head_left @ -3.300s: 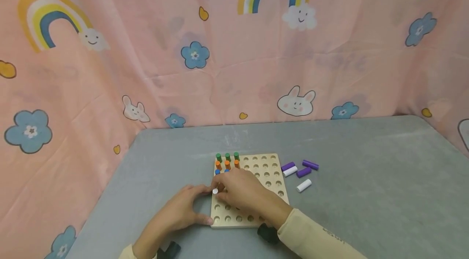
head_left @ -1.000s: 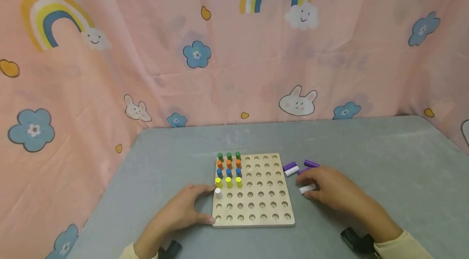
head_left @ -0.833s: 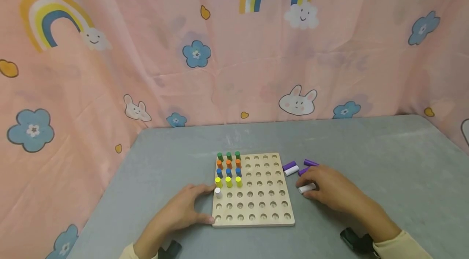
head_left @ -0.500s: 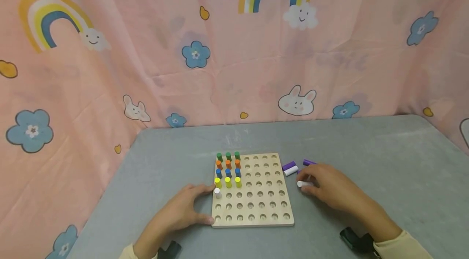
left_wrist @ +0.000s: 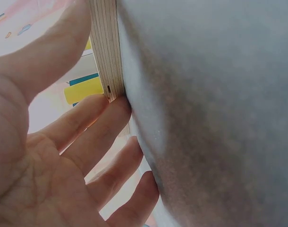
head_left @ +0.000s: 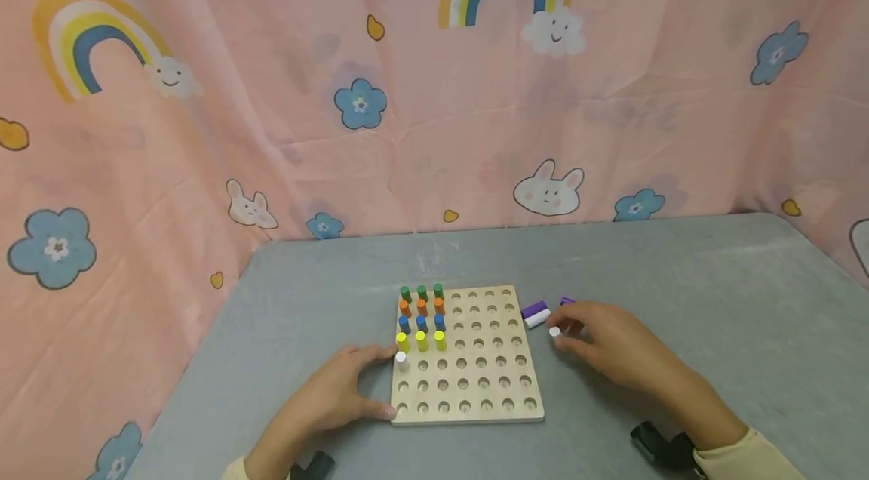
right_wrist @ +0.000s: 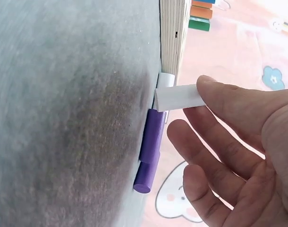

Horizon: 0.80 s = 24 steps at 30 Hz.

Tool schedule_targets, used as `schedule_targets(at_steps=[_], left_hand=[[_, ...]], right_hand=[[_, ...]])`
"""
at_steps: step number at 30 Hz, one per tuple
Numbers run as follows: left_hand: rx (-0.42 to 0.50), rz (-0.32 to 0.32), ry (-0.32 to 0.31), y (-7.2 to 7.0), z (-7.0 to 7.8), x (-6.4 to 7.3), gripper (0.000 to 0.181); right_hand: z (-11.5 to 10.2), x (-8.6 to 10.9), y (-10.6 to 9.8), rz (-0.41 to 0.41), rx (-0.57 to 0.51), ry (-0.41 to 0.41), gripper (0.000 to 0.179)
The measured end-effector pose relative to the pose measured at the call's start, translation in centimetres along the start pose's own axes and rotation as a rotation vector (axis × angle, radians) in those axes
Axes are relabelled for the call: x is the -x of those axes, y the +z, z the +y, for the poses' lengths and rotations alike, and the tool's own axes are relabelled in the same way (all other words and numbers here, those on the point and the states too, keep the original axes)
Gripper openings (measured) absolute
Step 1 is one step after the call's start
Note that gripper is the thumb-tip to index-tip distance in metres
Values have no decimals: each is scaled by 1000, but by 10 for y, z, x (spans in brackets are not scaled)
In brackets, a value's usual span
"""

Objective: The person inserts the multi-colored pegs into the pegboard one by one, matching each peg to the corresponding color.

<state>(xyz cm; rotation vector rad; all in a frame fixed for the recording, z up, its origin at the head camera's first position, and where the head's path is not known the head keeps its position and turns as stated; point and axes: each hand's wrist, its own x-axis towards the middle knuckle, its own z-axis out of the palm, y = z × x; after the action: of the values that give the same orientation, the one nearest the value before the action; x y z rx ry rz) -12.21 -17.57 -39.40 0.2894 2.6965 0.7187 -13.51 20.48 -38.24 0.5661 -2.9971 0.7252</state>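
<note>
My right hand (head_left: 614, 344) pinches a white peg (right_wrist: 179, 97) between thumb and fingertips, just above the table to the right of the wooden pegboard (head_left: 498, 412). In the right wrist view the peg's free end points left, toward the table. Thumb and fingers of my left hand (head_left: 333, 389) are spread along the board's left edge, touching it. Green (head_left: 422, 293), orange (head_left: 422, 307), blue (head_left: 421, 324) and yellow pegs (head_left: 421, 342) stand in rows of three at the board's left. One white peg (head_left: 401, 362) stands in the leftmost hole of the fifth row.
Against the board's right edge lie a purple peg (head_left: 533, 309) and a white peg (head_left: 537, 319). More purple pegs (right_wrist: 144, 177) lie near my right hand, which partly hides them in the head view. A pink patterned curtain (head_left: 421, 155) hangs behind the grey table (head_left: 326, 284).
Earlier my right hand set a white peg in the fifth row, then went right to the loose pegs. It has picked up another white peg and tipped it. My left hand stayed put.
</note>
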Motion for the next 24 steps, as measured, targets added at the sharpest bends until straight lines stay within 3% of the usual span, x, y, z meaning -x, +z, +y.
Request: schedule_targets(at_steps=[9,17,24], left_hand=[[1,3,-2,0,1,0,86],[1,11,3,-1,2,-2,85],[-2,1,-6,0,2,-1,85]], right_hand=[[3,0,1,5,-8,-10,16],[3,-1,-2,-23,19,35,19],[-16,-9,-8,-5,-3,20,21]])
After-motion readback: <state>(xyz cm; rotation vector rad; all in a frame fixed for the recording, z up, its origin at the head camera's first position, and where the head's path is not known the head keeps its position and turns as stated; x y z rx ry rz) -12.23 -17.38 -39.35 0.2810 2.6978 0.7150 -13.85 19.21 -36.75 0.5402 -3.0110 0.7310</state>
